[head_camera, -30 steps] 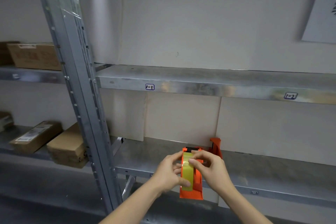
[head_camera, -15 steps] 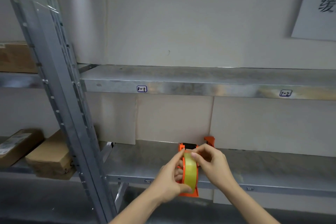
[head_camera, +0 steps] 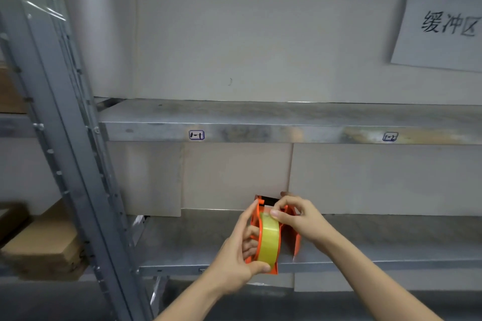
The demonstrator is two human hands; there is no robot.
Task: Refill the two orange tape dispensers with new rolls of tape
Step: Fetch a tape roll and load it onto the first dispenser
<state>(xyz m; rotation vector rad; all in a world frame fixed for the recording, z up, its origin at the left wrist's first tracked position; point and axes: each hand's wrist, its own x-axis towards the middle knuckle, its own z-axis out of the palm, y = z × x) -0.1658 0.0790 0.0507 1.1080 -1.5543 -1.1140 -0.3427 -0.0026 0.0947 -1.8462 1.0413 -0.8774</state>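
Observation:
An orange tape dispenser (head_camera: 274,267) with a yellowish roll of tape (head_camera: 268,240) in it is held upright above the front edge of the lower metal shelf (head_camera: 391,247). My left hand (head_camera: 240,253) grips the dispenser's left side, thumb under the roll. My right hand (head_camera: 297,216) pinches the tape's free end at the top of the roll, near the black roller. A second orange dispenser (head_camera: 296,240) stands on the shelf right behind, mostly hidden by my right hand.
A grey steel upright (head_camera: 65,164) slants through the left. The upper shelf (head_camera: 287,122) carries two small labels. Cardboard boxes (head_camera: 44,245) lie on the neighbouring shelf at the left. A paper sign (head_camera: 443,28) hangs on the wall at the top right.
The camera has swung right and closer. The dispenser has turned more edge-on and risen slightly, and my right fingers have moved up to the top of the roll.

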